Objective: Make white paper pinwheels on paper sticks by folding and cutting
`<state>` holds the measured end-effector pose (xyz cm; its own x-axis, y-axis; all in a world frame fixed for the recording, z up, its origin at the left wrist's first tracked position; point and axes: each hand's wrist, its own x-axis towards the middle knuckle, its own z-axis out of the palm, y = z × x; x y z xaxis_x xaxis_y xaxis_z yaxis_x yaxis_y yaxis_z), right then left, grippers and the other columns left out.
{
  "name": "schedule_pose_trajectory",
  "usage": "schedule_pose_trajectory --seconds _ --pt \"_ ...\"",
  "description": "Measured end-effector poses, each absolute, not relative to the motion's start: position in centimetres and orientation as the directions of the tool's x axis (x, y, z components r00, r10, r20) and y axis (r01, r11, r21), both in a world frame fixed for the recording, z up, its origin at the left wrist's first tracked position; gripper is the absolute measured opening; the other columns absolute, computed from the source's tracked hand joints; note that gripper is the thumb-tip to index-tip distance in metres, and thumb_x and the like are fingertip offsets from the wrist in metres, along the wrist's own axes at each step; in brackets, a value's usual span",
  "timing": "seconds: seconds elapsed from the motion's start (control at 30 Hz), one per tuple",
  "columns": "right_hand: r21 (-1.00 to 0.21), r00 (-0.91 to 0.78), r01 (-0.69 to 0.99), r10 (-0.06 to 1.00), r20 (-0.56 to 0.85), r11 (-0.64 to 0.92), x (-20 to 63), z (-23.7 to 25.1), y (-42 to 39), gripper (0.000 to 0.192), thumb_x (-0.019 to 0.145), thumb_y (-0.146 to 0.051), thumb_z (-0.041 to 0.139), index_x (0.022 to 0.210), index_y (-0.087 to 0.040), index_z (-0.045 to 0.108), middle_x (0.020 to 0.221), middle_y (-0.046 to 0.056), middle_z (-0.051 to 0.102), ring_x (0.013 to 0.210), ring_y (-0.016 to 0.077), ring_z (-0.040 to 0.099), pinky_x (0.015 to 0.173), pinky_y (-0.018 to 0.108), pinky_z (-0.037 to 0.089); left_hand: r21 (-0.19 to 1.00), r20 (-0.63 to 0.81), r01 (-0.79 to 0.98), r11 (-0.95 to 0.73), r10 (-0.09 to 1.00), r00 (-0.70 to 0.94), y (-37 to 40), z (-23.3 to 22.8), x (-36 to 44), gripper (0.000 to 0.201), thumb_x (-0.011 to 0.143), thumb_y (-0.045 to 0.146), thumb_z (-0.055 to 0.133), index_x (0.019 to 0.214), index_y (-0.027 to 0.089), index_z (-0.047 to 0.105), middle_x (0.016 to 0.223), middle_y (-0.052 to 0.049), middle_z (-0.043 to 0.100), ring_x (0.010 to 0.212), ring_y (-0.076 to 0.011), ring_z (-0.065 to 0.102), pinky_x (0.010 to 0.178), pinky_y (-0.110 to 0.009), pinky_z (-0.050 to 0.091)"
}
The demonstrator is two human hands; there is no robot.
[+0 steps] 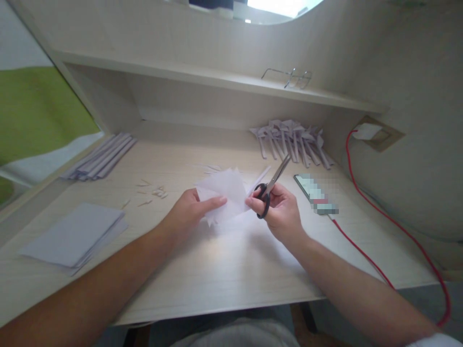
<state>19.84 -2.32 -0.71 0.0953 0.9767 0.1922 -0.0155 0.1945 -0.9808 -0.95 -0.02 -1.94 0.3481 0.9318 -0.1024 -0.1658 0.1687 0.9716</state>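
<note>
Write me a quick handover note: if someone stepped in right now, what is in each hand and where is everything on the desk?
Left hand: holds the white paper piece above the desk.
Right hand: grips the black-handled scissors, blades pointing up and away, beside the paper.
Done: folded paper shapes piled at the back right; small scraps lie near the middle.
Left: flat sheets at front left, folded strips at back left.
Phone on red cable at right.

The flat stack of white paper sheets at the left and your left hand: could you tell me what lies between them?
Only bare pale wooden desk separates the stack of sheets from the left hand, in the head view.
</note>
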Motion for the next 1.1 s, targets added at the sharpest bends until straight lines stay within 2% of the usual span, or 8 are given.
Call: schedule_pose_trajectory --seconds 0.13,0.27,0.47,0.6,0.87,1.1 --pt "-0.986 0.021 -0.005 0.986 0.164 0.164 19.6 -1.1 -2.5 0.028 0.067 -0.029 0.089 0.076 -0.02 0.065 0.075 -0.001 0.068 0.066 0.0136 0.06 0.065 0.029 0.05 0.98 -0.051 -0.17 0.106 0.953 0.3 -0.2 -2.3 -0.8 0.036 0.075 0.037 0.085 0.105 0.018 0.078 0.102 -0.008 0.08 0.089 -0.0262 0.074 0.079 -0.034 0.057" --pt "-0.991 -0.025 0.04 0.992 0.124 0.125 20.3 -1.4 -2.0 0.029 0.069 -0.032 0.09 0.078 -0.019 0.065 0.076 0.0 0.069 0.069 0.0145 0.06 0.065 0.029 0.046 0.974 -0.102 -0.176 0.142 0.971 0.218 -0.2 -1.5 -0.9 0.039 0.071 0.038 0.087 0.102 0.016 0.077 0.098 -0.009 0.08 0.085 -0.0274 0.074 0.078 -0.037 0.057" --pt "-0.947 -0.276 0.319 0.96 -0.055 0.038 22.6 -0.5 -1.2 0.032 0.073 -0.045 0.087 0.081 -0.018 0.071 0.073 0.0 0.066 0.065 0.0136 0.054 0.059 0.028 0.038 0.956 -0.008 -0.293 -0.005 0.999 -0.046 0.3 0.2 -1.7 0.028 0.069 0.03 0.086 0.093 0.019 0.076 0.102 -0.005 0.079 0.093 -0.0239 0.072 0.087 -0.033 0.055" --pt "-0.894 -0.355 0.447 0.925 -0.135 0.041 22.9 0.3 -1.3 0.031 0.074 -0.044 0.086 0.075 -0.017 0.071 0.065 -0.002 0.06 0.062 0.0121 0.05 0.057 0.026 0.036 0.932 0.028 -0.353 -0.081 0.988 -0.151 0.6 0.7 -2.0 0.024 0.067 0.028 0.086 0.085 0.019 0.074 0.099 -0.003 0.079 0.093 -0.0225 0.071 0.088 -0.032 0.055" --pt "-0.896 -0.376 0.443 0.915 -0.145 0.04 22.5 0.4 -1.7 0.032 0.07 -0.044 0.088 0.07 -0.017 0.071 0.062 -0.003 0.056 0.059 0.0116 0.047 0.052 0.024 0.034 0.962 0.015 -0.271 -0.046 0.993 -0.113 0.6 0.5 -2.1 0.029 0.066 0.036 0.086 0.088 0.021 0.074 0.104 -0.004 0.078 0.1 -0.0287 0.071 0.089 -0.036 0.055" --pt "-0.913 -0.372 0.408 0.918 -0.141 0.025 22.4 0.3 -1.6 0.037 0.068 -0.046 0.09 0.067 -0.017 0.068 0.059 -0.004 0.053 0.057 0.0105 0.044 0.051 0.024 0.033 0.966 -0.005 -0.256 -0.022 0.994 -0.105 0.4 0.6 -2.1 0.031 0.066 0.036 0.086 0.091 0.021 0.075 0.099 -0.003 0.079 0.098 -0.0268 0.07 0.087 -0.033 0.054"
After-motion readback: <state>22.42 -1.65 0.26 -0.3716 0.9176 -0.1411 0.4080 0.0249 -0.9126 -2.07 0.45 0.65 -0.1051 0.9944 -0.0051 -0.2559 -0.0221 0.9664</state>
